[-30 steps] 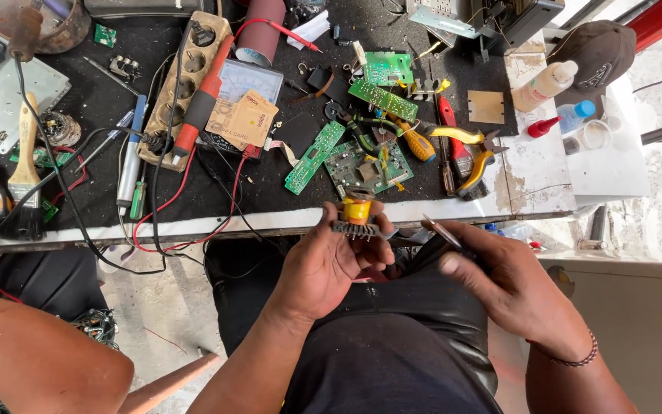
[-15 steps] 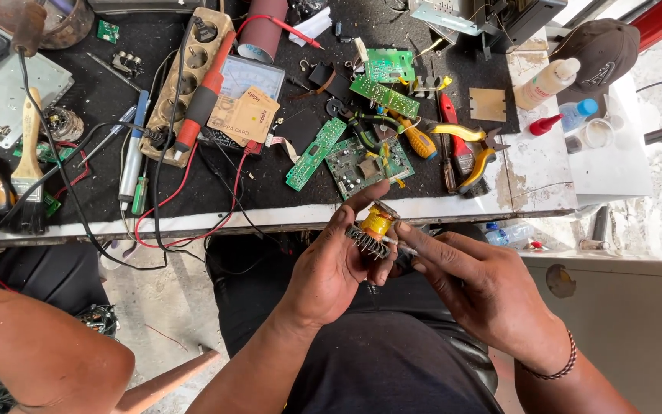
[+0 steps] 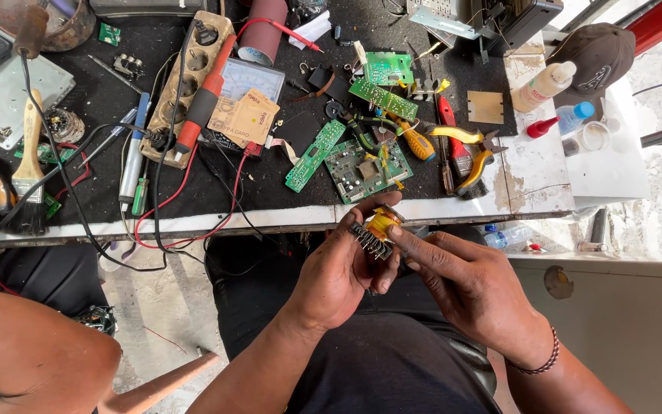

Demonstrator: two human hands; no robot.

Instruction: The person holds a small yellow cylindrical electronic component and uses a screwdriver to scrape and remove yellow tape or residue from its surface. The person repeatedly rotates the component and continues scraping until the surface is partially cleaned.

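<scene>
Raised slightly, both hands — left hand (image 3: 339,272), right hand (image 3: 465,284) — pinch yellow transformer (image 3: 379,226).

Your left hand (image 3: 342,272) now wraps closer around the small yellow transformer (image 3: 378,228), thumb arched over its top, where a second ago it only pinched the part from below. Your right hand (image 3: 469,284) has come in from the side, and its fingertips (image 3: 401,236) now press on the part and its row of pins. Both hands sit slightly lower, below the bench edge (image 3: 270,221).
</scene>
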